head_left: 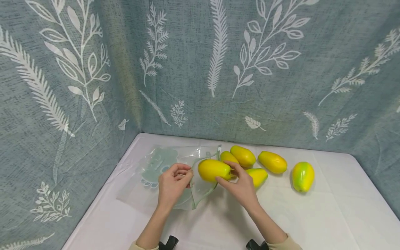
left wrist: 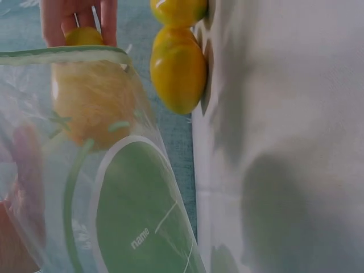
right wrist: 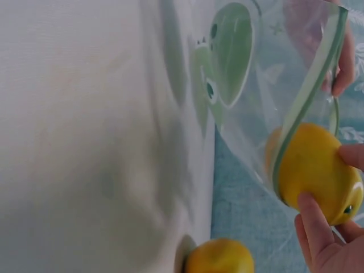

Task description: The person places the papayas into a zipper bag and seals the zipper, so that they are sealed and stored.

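Sleeves (head_left: 285,244) are seen nearest, at the ends of two bare arms (head_left: 153,222). Past them, the clear bag (head_left: 159,165) is held at its edge by the left hand (head_left: 174,182), pinched between thumb and fingers. The yellow fruit (head_left: 213,170) is held by the right hand (head_left: 241,185), with the thumb on one side and fingers on the other. One end of the fruit is inside the green rim (right wrist: 310,94) of the bag, and the other end is seen outside it.

The fruit could be dropped, as its skin looks smooth and it is held near one end only. The thin rim could be caught and pushed in by the round fruit, or pulled from the left hand if too much weight is put on it.

Farther off, more yellow fruits (head_left: 272,162) are laid on the white table (head_left: 287,211). Three of them are bunched near the right hand, so they could be bumped by it and made to roll. Last, a blue-green curtain (head_left: 193,69) with white leaves (head_left: 217,45) is hung behind.
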Demonstrator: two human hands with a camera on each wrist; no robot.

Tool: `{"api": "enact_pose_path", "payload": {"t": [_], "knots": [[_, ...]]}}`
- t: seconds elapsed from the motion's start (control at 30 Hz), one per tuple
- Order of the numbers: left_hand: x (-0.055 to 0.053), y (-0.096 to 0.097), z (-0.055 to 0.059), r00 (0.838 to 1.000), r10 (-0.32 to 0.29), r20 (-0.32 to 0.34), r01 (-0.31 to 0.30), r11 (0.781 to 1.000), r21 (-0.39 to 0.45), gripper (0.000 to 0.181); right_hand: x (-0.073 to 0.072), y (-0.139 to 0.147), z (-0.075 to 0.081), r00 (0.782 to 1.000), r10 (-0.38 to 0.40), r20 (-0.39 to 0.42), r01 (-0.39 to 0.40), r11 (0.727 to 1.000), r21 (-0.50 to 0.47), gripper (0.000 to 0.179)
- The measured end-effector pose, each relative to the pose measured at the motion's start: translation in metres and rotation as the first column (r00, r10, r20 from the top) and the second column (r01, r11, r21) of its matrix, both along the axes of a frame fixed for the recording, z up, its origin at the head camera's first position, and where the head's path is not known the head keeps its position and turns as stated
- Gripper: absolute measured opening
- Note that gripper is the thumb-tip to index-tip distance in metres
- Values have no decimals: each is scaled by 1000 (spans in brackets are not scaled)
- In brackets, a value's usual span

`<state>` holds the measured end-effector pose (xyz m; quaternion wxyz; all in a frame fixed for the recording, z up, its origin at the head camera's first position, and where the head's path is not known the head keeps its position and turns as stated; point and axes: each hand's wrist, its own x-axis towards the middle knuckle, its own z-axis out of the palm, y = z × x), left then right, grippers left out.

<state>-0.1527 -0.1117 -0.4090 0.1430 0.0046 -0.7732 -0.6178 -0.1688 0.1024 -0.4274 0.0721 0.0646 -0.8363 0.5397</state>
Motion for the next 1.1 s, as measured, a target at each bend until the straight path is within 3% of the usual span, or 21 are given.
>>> {"api": "enact_pose_path", "payload": {"t": [0.2,0.37,0.57,0.93,1.1], "knots": [[-1,0,3,1000,-5,-4,5,1000,8,7,-4,-9,0,999,23,-31,-24,999,-21,54],[-1,0,6,1000,-7,-9,7,999,38,9,-9,-17,1,992,29,-119,-28,1000,10,54],[-1,0,8,1000,4,-7,-4,998,56,9,-12,-24,2,981,32,-192,-36,999,-16,40],[-4,0,6,999,39,11,-39,998,49,9,-7,-11,1,993,4,-122,-21,990,-138,29],[-7,1,11,998,56,28,-59,994,90,14,-3,3,0,995,-36,-93,27,995,-94,25]]}}
